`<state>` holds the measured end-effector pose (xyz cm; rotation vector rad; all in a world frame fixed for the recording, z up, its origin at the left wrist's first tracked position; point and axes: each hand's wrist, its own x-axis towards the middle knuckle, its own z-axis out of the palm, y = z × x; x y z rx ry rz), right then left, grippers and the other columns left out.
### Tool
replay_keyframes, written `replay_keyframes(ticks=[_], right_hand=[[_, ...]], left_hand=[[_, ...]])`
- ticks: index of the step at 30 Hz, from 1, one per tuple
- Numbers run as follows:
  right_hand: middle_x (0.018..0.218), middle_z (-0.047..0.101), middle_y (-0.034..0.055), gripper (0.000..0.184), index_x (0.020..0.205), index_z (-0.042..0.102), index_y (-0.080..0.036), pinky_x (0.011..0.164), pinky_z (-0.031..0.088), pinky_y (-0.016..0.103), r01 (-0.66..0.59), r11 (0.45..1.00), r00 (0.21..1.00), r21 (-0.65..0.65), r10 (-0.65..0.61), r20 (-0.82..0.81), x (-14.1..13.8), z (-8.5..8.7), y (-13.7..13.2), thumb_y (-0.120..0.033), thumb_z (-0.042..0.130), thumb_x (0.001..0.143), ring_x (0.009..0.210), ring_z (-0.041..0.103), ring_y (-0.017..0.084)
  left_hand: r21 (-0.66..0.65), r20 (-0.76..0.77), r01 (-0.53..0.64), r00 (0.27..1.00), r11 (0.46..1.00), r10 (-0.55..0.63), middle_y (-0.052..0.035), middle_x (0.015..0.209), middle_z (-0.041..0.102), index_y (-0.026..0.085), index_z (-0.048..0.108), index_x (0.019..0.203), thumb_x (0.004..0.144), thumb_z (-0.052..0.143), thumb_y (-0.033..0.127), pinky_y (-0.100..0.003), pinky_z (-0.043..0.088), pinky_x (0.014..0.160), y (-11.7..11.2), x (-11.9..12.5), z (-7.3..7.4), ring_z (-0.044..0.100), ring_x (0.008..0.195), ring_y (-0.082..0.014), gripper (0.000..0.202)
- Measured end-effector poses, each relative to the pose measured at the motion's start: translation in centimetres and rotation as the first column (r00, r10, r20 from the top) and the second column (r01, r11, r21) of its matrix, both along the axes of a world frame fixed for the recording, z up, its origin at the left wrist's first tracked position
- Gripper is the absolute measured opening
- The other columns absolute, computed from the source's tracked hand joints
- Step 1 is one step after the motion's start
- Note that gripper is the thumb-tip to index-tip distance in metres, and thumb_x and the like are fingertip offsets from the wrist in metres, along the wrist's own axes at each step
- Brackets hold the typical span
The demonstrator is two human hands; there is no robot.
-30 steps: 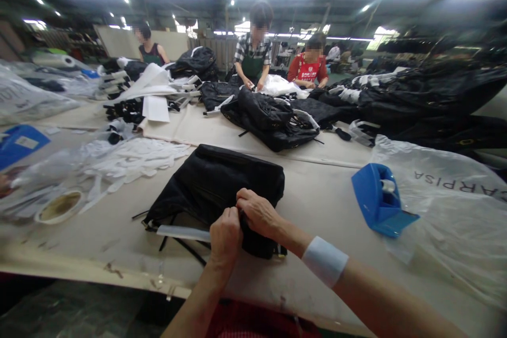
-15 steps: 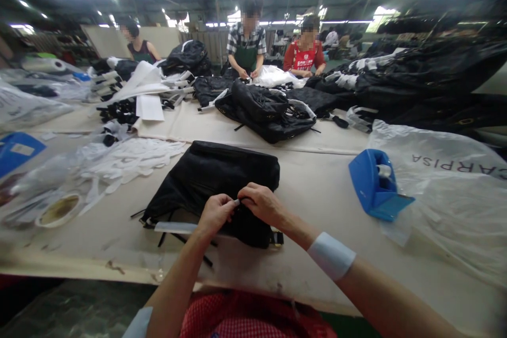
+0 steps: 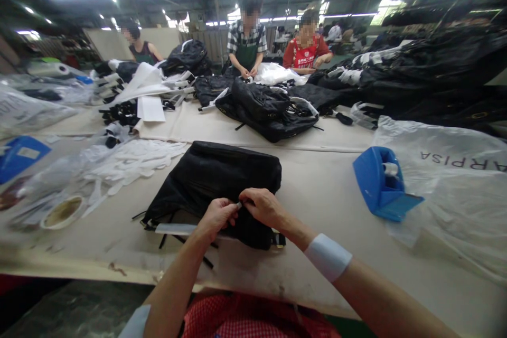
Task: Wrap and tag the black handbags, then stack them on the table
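A black bag (image 3: 214, 179) lies on the beige table (image 3: 317, 190) in front of me. Both hands meet over its near edge. My left hand (image 3: 217, 215) pinches a small pale piece between thumb and fingers. My right hand (image 3: 264, 207), with a white wristband, is closed on the same spot of the bag; what it grips is too small to name. A pale strip (image 3: 174, 229) lies under the bag's near left corner, beside thin black straps.
A blue tape dispenser (image 3: 381, 184) stands to the right, next to a clear printed plastic bag (image 3: 455, 190). White paper pieces (image 3: 130, 158) and a tape roll (image 3: 61, 212) lie left. More black bags (image 3: 269, 111) are piled farther back. Three people work across the table.
My left hand has shifted from beside the right hand to a pinch on a small pale piece at the bag's edge. The view has shifted slightly.
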<state>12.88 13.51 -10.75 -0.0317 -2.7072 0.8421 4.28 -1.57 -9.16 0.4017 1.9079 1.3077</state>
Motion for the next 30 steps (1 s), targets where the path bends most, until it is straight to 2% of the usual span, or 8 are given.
replay_keyframes(ticks=[5, 9, 14, 18, 21, 24, 27, 30], right_hand=[[0.09, 0.076, 0.005, 0.028, 0.091, 0.072, -0.019, 0.078, 0.052, 0.027, 0.017, 0.986, 0.997, -0.166, -0.029, -0.072, 0.2, 0.0, -0.1, -0.004, 0.054, 0.076, 0.082, 0.07, 0.018], [0.075, 0.072, -0.0001, 0.031, 0.087, 0.072, -0.018, 0.065, 0.049, 0.022, 0.164, 0.895, 0.986, -0.415, -0.145, 0.077, 0.6, 1.4, -0.3, -0.003, 0.049, 0.072, 0.067, 0.065, 0.013], [0.061, 0.064, -0.0024, 0.021, 0.076, 0.075, -0.018, 0.056, 0.041, 0.022, 0.169, 0.896, 0.966, -0.41, -0.068, 0.25, 1.0, 3.2, -0.6, -0.01, 0.055, 0.075, 0.058, 0.056, 0.011], [0.071, 0.065, 0.0002, 0.014, 0.082, 0.074, -0.017, 0.057, 0.043, 0.022, 0.199, 0.884, 0.979, -0.423, -0.195, 0.053, 1.2, 2.8, -1.4, -0.019, 0.06, 0.083, 0.062, 0.057, 0.011], [0.091, 0.067, 0.0041, 0.011, 0.09, 0.074, -0.019, 0.062, 0.049, 0.022, 0.066, 0.945, 0.963, -0.319, -0.144, -0.229, 1.4, 2.4, -1.8, -0.022, 0.064, 0.086, 0.07, 0.061, 0.011], [0.099, 0.068, 0.0056, 0.013, 0.096, 0.075, -0.021, 0.073, 0.052, 0.023, -0.047, 0.996, 0.949, -0.078, 0.02, -0.316, 1.4, 2.4, -1.8, -0.022, 0.062, 0.092, 0.082, 0.065, 0.013], [0.099, 0.069, 0.0059, 0.015, 0.095, 0.074, -0.02, 0.077, 0.052, 0.024, -0.014, 0.985, 0.963, 0.173, 0.06, -0.263, 1.2, 2.6, -2.0, -0.019, 0.06, 0.095, 0.088, 0.065, 0.015], [0.094, 0.069, 0.0061, 0.014, 0.088, 0.072, -0.018, 0.068, 0.048, 0.023, 0.06, 0.921, 0.982, 0.386, 0.015, -0.188, 0.9, 2.8, -2.4, -0.016, 0.059, 0.095, 0.082, 0.063, 0.015]], left_hand=[[-0.033, -0.04, -0.002, 0.999, 0.999, 0.0, 0.0026, 0.055, 0.055, 0.016, 0.055, 0.064, 0.067, 0.068, 0.037, -0.02, 0.022, 0.042, 0.2, -0.2, 0.5, 0.046, 0.044, -0.007, 0.025], [-0.032, 0.104, 0.023, 0.994, 0.999, -0.019, 0.0048, 0.052, 0.05, 0.016, 0.053, 0.063, 0.06, 0.067, 0.031, -0.019, 0.019, 0.042, -0.1, -1.3, 1.8, 0.041, 0.042, -0.0056, 0.021], [-0.137, 0.293, 0.076, 0.956, 0.988, -0.033, 0.0053, 0.051, 0.049, 0.015, 0.056, 0.065, 0.056, 0.065, 0.026, -0.017, 0.018, 0.042, 0.1, -3.0, 3.7, 0.037, 0.04, -0.0041, 0.017], [-0.182, 0.283, 0.143, 0.955, 0.973, -0.088, 0.0047, 0.051, 0.049, 0.015, 0.055, 0.063, 0.057, 0.068, 0.027, -0.018, 0.019, 0.042, 0.4, -3.8, 4.4, 0.036, 0.04, -0.0044, 0.019], [-0.194, 0.213, 0.2, 0.964, 0.96, -0.158, 0.0039, 0.049, 0.047, 0.016, 0.053, 0.059, 0.057, 0.069, 0.029, -0.019, 0.02, 0.041, 0.4, -4.1, 4.5, 0.036, 0.041, -0.0058, 0.021], [-0.187, 0.113, 0.243, 0.968, 0.952, -0.225, 0.0033, 0.047, 0.046, 0.017, 0.052, 0.055, 0.056, 0.069, 0.029, -0.021, 0.019, 0.04, 0.5, -4.0, 4.8, 0.037, 0.041, -0.0072, 0.021], [-0.202, 0.02, 0.274, 0.961, 0.94, -0.275, 0.0035, 0.044, 0.044, 0.017, 0.05, 0.051, 0.055, 0.066, 0.027, -0.021, 0.018, 0.039, 0.7, -3.9, 5.1, 0.035, 0.039, -0.0072, 0.019], [-0.249, -0.024, 0.292, 0.951, 0.923, -0.307, 0.004, 0.04, 0.042, 0.018, 0.048, 0.048, 0.057, 0.063, 0.024, -0.022, 0.018, 0.039, 1.1, -3.9, 5.4, 0.033, 0.038, -0.0068, 0.019]])
